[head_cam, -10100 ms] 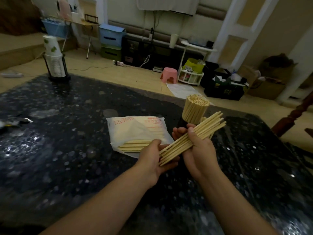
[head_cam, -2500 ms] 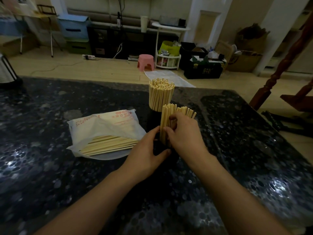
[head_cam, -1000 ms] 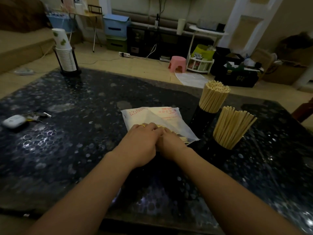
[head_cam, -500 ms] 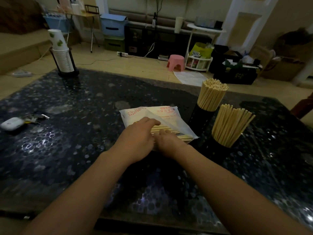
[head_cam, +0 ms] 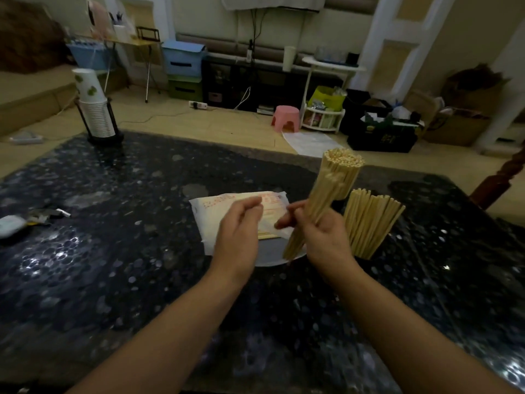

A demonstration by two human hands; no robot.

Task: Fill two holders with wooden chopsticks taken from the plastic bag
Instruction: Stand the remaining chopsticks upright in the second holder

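Observation:
My right hand point(head_cam: 324, 237) grips a bundle of wooden chopsticks point(head_cam: 318, 206), tilted up to the right above the table. My left hand point(head_cam: 238, 231) hovers beside it over the white plastic bag point(head_cam: 224, 206), fingers loosely curled, holding nothing. A few chopstick ends point(head_cam: 267, 236) still show at the bag's mouth. Behind the bundle stands the far holder's packed chopsticks point(head_cam: 345, 163). The near holder's chopsticks point(head_cam: 369, 223) fan out just right of my right hand. Both dark holders are hard to make out against the table.
The dark speckled table point(head_cam: 127, 251) carries a stack of paper cups in a black rack point(head_cam: 95, 109) at the far left and a small white object with keys point(head_cam: 17, 223) at the left edge. Beyond lie floor, a pink stool point(head_cam: 285, 118) and storage boxes.
Both hands were down on the bag's mouth. Now my right hand has lifted out a bundle of chopsticks, and my left hand has come up off the bag.

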